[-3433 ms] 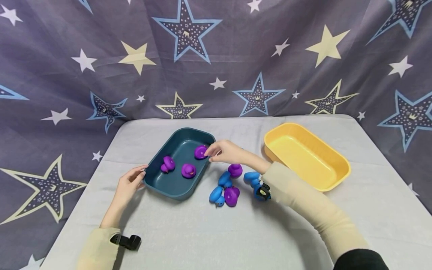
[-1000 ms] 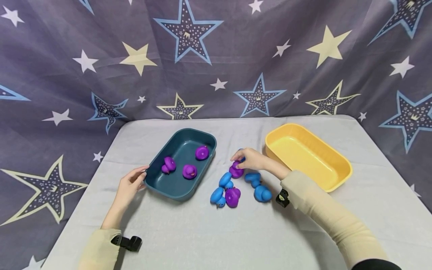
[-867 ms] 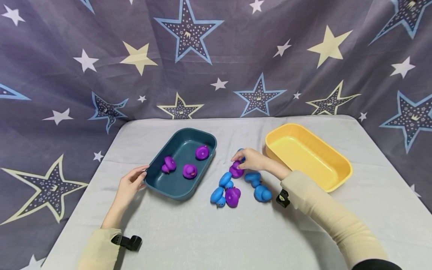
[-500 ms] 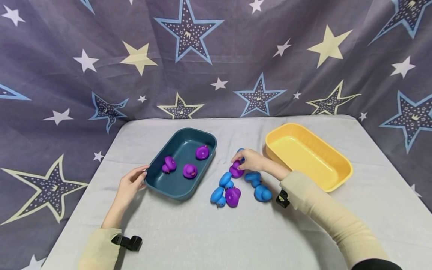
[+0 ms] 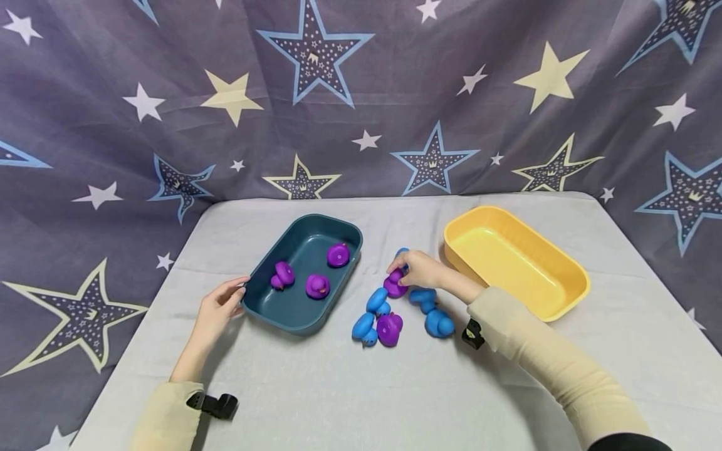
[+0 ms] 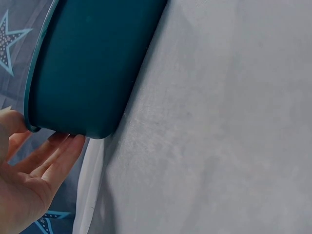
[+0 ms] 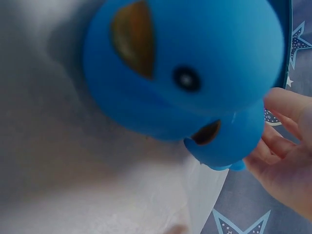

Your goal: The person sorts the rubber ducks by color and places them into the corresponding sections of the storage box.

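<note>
My left hand (image 5: pixel 219 307) holds the near left corner of a dark teal plastic tub (image 5: pixel 293 323). In the left wrist view, the thumb is at the rim and the fingers (image 6: pixel 62 158) lie against the outer wall. My right hand (image 5: pixel 423 269) pinches a purple rubber duck (image 5: pixel 395 290) from above, at the far end of a loose cluster on the table. A blue duck (image 5: pixel 402 252) is partly hidden behind that hand. In the right wrist view, a large blue duck (image 7: pixel 219 44) covers the fingertips' work.
Inside the teal tub lie purple ducks (image 5: pixel 318 286). Several blue ducks (image 5: pixel 439 324) and another purple duck (image 5: pixel 388 329) lie near my right hand. A yellow tub (image 5: pixel 570 294) stands at the right. A starry cloth (image 5: pixel 366 75) hangs behind the table.
From the teal tub's right rim, beside a purple duck inside, my right hand has moved right to a purple duck on the table. Over the last second, both hands stay almost still.
</note>
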